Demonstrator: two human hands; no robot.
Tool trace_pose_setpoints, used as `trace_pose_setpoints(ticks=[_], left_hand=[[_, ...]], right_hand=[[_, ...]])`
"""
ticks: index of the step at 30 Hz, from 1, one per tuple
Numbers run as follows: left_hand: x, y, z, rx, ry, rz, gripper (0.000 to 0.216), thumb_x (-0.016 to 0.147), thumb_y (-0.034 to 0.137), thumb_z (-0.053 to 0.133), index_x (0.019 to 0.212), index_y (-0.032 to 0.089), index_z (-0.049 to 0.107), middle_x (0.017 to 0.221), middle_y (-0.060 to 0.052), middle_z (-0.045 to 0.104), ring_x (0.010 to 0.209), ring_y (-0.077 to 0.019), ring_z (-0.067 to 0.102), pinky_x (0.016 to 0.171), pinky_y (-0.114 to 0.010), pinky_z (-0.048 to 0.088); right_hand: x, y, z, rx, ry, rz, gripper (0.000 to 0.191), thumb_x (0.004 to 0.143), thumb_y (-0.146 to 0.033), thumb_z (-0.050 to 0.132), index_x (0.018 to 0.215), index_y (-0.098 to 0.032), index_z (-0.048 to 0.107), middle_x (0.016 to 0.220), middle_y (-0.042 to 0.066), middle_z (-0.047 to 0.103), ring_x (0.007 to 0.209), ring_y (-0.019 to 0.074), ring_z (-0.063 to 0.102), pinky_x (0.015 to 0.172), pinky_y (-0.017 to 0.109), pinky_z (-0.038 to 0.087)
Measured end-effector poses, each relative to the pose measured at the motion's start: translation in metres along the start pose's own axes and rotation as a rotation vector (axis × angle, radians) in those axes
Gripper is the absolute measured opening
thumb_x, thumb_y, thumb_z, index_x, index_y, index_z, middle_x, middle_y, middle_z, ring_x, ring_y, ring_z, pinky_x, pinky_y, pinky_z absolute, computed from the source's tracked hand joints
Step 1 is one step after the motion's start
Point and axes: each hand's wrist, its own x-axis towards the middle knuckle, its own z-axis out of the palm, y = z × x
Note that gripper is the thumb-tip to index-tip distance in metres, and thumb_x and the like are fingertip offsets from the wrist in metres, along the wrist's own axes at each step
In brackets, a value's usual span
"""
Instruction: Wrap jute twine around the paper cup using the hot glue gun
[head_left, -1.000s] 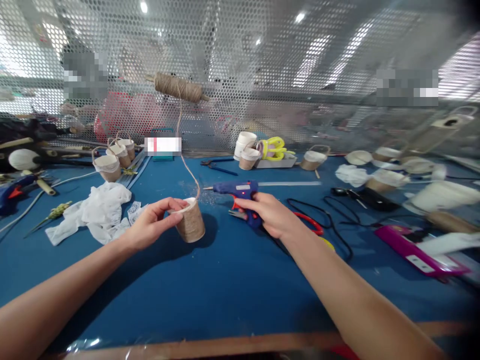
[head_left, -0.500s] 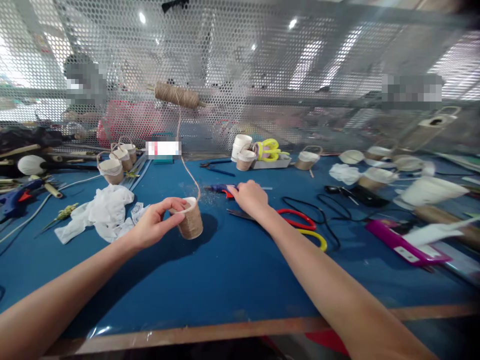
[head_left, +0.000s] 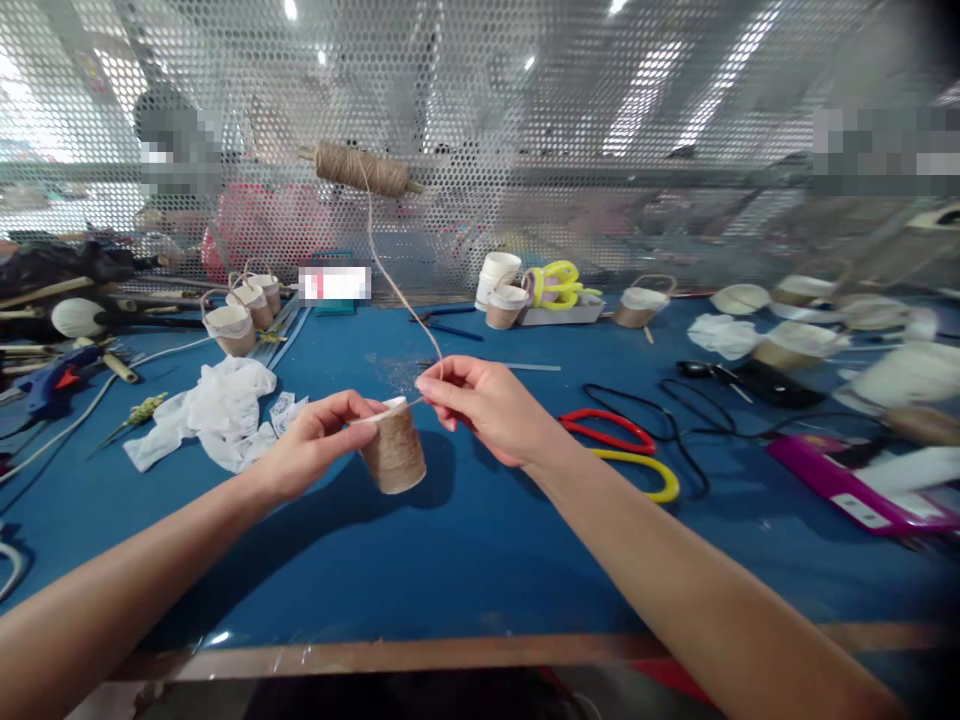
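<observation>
Held at its rim by my left hand (head_left: 319,440) is a small paper cup (head_left: 395,450), wrapped in brown twine and tilted a little above the table. My right hand (head_left: 484,400) pinches the twine (head_left: 401,290) just to the right of the cup's rim, thumb against fingers. From there the twine runs up to a spool (head_left: 361,168) on a stick at the mesh. A short stretch of it links my fingertips to the cup. The blue glue gun is mostly hidden behind my right hand. Scissors with red and yellow handles (head_left: 637,475) lie right of my right wrist.
Crumpled white cloth (head_left: 217,410) lies left of my left hand. Finished-looking cups with handles (head_left: 231,330) stand at the back left, others (head_left: 642,305) at the back right. A purple power strip (head_left: 840,485) and black cords lie on the right. Perforated mesh (head_left: 465,120) rises behind the table.
My right hand has let go of the blue glue gun, come back toward the cup and taken hold of the twine. The cup now leans more. The view has shifted slightly.
</observation>
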Motion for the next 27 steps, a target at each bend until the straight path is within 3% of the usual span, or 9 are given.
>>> trace_pose_setpoints(ticks=[9,19,27], left_hand=[[-0.008,-0.001,0.008,-0.257,-0.076,-0.103,0.013,0.074,0.025,0.066,0.071,0.015,0.060,0.095,-0.006,0.068,0.094,-0.0200,0.056,0.079,-0.030,0.038],[-0.011,-0.003,0.007,-0.302,-0.139,-0.128,0.008,0.077,0.022,0.064,0.073,0.016,0.062,0.099,-0.005,0.067,0.099,-0.0198,0.056,0.085,-0.031,0.037],[-0.011,-0.002,0.004,-0.290,-0.156,-0.094,0.006,0.078,0.022,0.063,0.076,0.016,0.063,0.105,-0.005,0.066,0.103,-0.0194,0.055,0.086,-0.030,0.037]], right_hand=[[-0.023,0.011,-0.001,0.064,0.061,-0.062,0.012,0.071,-0.022,0.066,0.077,-0.015,0.059,0.061,-0.005,0.055,0.051,0.0053,0.050,0.050,0.021,0.044],[-0.030,0.015,-0.001,0.064,0.049,-0.048,0.008,0.073,-0.021,0.065,0.077,-0.016,0.060,0.062,-0.004,0.055,0.051,0.0052,0.051,0.049,0.020,0.046],[-0.030,0.018,0.001,0.225,0.011,0.061,0.014,0.071,-0.026,0.067,0.072,-0.016,0.058,0.060,-0.004,0.055,0.049,0.0058,0.051,0.043,0.020,0.041]])
